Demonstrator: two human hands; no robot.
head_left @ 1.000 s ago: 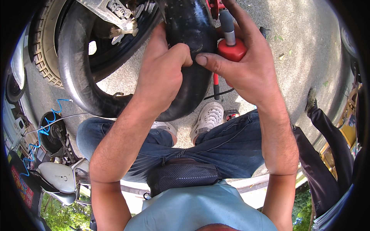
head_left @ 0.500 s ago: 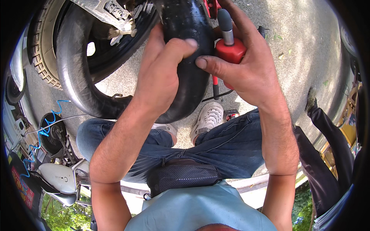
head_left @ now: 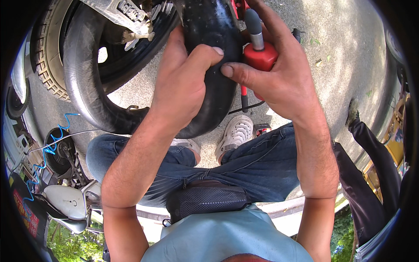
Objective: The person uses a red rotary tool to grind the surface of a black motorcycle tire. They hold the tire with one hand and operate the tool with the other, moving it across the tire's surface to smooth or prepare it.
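A puffed-up black inner tube (head_left: 85, 81) hangs in a loop in front of my knees. My left hand (head_left: 179, 87) is closed round its near right section, with the thumb lying on top and the fingers hidden behind. A red tool (head_left: 260, 56) with a metal collar and a rounded dark grey end sits within my right hand (head_left: 283, 87), between thumb and fingers. The thumb tip of that hand presses the tube beside my left thumb. A short valve stem (head_left: 132, 108) pokes out of the tube's inner edge.
A wheel with a knobbly tire (head_left: 48, 65) and a silver metal arm (head_left: 124, 15) stand at upper left. At left are a coiled blue hose (head_left: 51, 148) and a white scooter part (head_left: 65, 201). Another person's dark-trousered legs (head_left: 375, 170) are at right. A red-and-black rod (head_left: 244, 98) is below the tool.
Both hands hold nearly the same place. My left wrist has turned slightly, and the red tool has shifted a touch to the left with my right hand.
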